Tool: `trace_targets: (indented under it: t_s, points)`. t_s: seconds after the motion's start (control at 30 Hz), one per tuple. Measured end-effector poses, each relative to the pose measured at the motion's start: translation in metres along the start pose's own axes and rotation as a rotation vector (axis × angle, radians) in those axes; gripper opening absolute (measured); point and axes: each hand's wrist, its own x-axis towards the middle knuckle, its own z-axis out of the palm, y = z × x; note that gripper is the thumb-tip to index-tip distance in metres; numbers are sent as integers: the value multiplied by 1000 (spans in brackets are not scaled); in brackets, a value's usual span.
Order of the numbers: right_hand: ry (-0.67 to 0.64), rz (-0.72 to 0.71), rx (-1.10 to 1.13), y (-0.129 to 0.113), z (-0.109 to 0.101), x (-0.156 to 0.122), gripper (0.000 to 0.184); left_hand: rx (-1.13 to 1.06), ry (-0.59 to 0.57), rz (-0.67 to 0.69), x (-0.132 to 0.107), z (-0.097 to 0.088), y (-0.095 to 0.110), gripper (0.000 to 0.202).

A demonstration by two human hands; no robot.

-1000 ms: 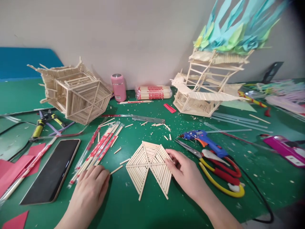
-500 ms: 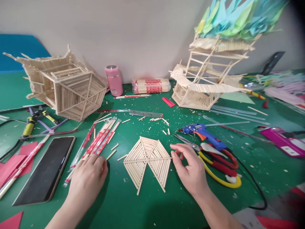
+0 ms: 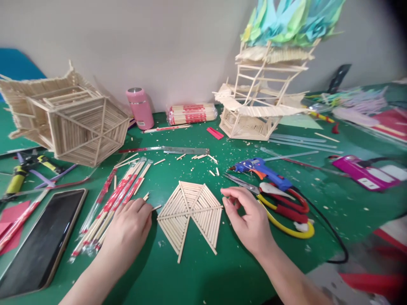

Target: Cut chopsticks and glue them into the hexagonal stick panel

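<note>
A fan-shaped panel of wooden sticks, with a wedge-shaped gap at its near side, lies flat in front of me. Left of it, my left hand rests palm down with curled fingers. Its fingertips are on a short wooden stick; the thumb is mostly hidden. Another short stick lies just beyond the knuckles. My right hand is beside the panel's right corner, thumb and index loosely bent and slightly apart, nothing visible between them. Plastic-wrapped stick packs lie beside and under the left hand.
Scissors, red-and-yellow-handled cutters and a blue glue gun lie to the right. A phone lies left. Behind stand two stick-built models, a pink bottle and bundled sticks.
My left hand has moved right, over a short stick that lay beside it and up to another. The right hand stays by the panel's corner. The view has turned slightly right.
</note>
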Motion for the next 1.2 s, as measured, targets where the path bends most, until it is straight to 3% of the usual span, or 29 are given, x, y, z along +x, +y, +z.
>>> trace_targets:
  t_s: [0.27, 0.43, 0.53, 0.6, 0.77, 0.9, 1.1, 1.2]
  points:
    - [-24, -43, -12, -1, 1, 2, 16, 6, 143, -33, -4, 14, -9, 29]
    - [-26, -70, 5, -8, -11, 25, 5, 22, 187, -64, -4, 14, -11, 28]
    - [-17, -98, 43, -12, -15, 47, 32, 7, 197, -57, -4, 14, -13, 26]
    - [4, -99, 71, -13, -13, 58, 38, -5, 202, -50, -4, 14, -13, 25]
    - [51, -67, 137, -11, 3, 56, 23, -19, 216, -72, -4, 13, -12, 26]
    - [-4, -69, 143, -6, 7, 48, 11, -12, 215, -75, -5, 12, -11, 26]
    - [-77, -105, 139, -2, 2, 48, 9, -43, 274, -40, 2, 4, -8, 23]
    - [-134, -136, 149, -3, 1, 48, 14, -99, 219, -59, 10, 1, -9, 26]
